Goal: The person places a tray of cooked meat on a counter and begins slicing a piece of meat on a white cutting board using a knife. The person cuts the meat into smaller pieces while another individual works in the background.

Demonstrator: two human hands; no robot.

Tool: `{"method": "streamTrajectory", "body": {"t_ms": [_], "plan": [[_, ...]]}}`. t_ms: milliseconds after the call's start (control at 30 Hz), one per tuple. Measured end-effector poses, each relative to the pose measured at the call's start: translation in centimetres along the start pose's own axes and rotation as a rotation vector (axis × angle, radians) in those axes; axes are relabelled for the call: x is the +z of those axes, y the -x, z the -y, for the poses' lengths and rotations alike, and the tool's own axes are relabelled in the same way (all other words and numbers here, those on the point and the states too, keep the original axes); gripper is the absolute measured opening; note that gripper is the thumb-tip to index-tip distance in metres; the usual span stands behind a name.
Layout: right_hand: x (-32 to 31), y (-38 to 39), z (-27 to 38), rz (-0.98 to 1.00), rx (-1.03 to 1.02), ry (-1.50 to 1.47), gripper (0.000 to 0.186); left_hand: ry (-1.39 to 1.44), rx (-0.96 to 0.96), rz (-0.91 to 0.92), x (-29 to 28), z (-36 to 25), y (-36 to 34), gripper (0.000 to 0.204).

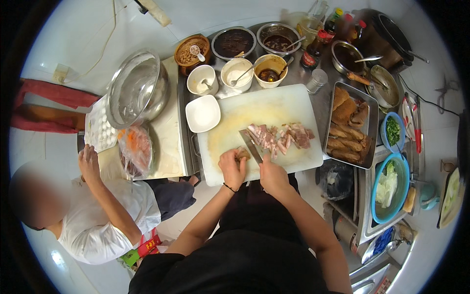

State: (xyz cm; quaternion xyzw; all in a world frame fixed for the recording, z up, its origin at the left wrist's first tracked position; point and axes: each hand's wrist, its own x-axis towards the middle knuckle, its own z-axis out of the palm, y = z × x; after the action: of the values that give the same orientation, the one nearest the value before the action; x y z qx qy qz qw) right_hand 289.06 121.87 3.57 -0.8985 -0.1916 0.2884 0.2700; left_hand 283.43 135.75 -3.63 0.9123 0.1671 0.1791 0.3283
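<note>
A white cutting board (274,105) lies in front of me. My left hand (232,168) curls its fingers over a small brownish piece of meat (242,153) and presses it on the board. My right hand (273,177) grips the handle of a kitchen knife (250,145). The blade stands just right of the held piece, pointing away and leftward. Right of the blade, chopped pink and pale meat (281,138) is spread in a loose pile. The fingers of my left hand partly hide the held piece.
Behind the board stand white tubs (202,81) and sauce bowls (234,43). A metal tray of browned pieces (351,130) and a blue basin of leaves (390,188) are at right. On the left, a co-worker (112,210) reaches toward an egg tray (100,125) beside a large steel bowl (139,88).
</note>
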Motion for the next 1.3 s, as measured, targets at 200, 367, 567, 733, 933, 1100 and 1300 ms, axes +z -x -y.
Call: {"method": "streamTrajectory", "body": {"t_ms": [200,367,567,733,933,1100,1300], "plan": [[0.1,0.3,-1.0,-0.07,-0.009,0.005,0.02,0.105,0.268,-0.07,0.4,1.0,-0.3,0.032],[-0.1,0.2,-0.9,-0.014,0.032,0.005,0.02,0.112,0.311,0.062,-0.2,1.5,-1.4,0.035],[-0.3,0.6,-0.4,-0.011,0.012,0.032,0.018,0.162,-0.092,-0.177,2.2,0.5,-1.3,0.025],[-0.7,0.7,0.2,-0.006,-0.015,0.065,0.017,-0.008,-0.163,-0.167,3.8,0.1,-1.3,0.024],[-0.9,0.6,-0.5,0.015,0.045,0.032,0.017,0.201,0.005,-0.038,1.6,0.3,-0.5,0.032],[-1.0,0.5,-0.9,0.078,0.064,0.016,0.018,0.319,-0.032,0.113,0.7,2.9,-1.1,0.031],[-1.1,0.4,-1.4,0.085,0.079,-0.007,0.018,0.392,-0.169,0.832,-2.5,3.3,-5.1,0.034]]}}
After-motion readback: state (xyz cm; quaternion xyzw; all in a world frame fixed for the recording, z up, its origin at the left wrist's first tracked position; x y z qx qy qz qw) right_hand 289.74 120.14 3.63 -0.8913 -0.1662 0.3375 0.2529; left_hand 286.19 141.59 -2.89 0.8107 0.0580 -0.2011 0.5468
